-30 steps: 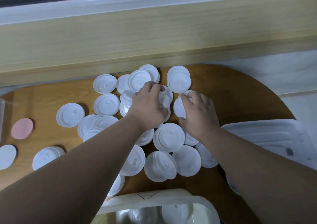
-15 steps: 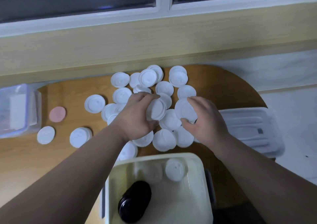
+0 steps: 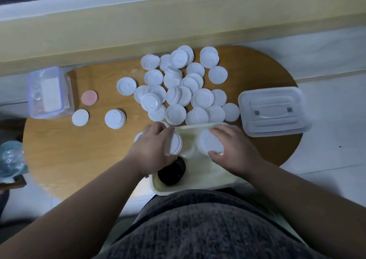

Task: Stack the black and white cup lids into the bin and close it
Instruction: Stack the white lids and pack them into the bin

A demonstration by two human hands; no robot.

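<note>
Several white cup lids (image 3: 184, 88) lie scattered over the middle of the round wooden table (image 3: 65, 151). A cream bin (image 3: 200, 177) stands at the table's near edge, with a stack of black lids (image 3: 171, 172) lying inside it. My left hand (image 3: 154, 149) grips a small stack of white lids (image 3: 175, 142) over the bin's left side. My right hand (image 3: 233, 149) holds another stack of white lids (image 3: 211, 143) over the bin's right side. The bin's clear lid (image 3: 273, 111) lies on the table to the right.
A clear lidded box (image 3: 49, 94) stands at the table's left end, with a pink disc (image 3: 89, 97) and two lone white lids (image 3: 80, 117) beside it. A plastic bag (image 3: 10, 157) sits off the left edge. A wooden ledge runs behind the table.
Both hands have lifted stacks of white lids from the pile and drawn them back over the bin. The view has pulled back, showing the whole table.
</note>
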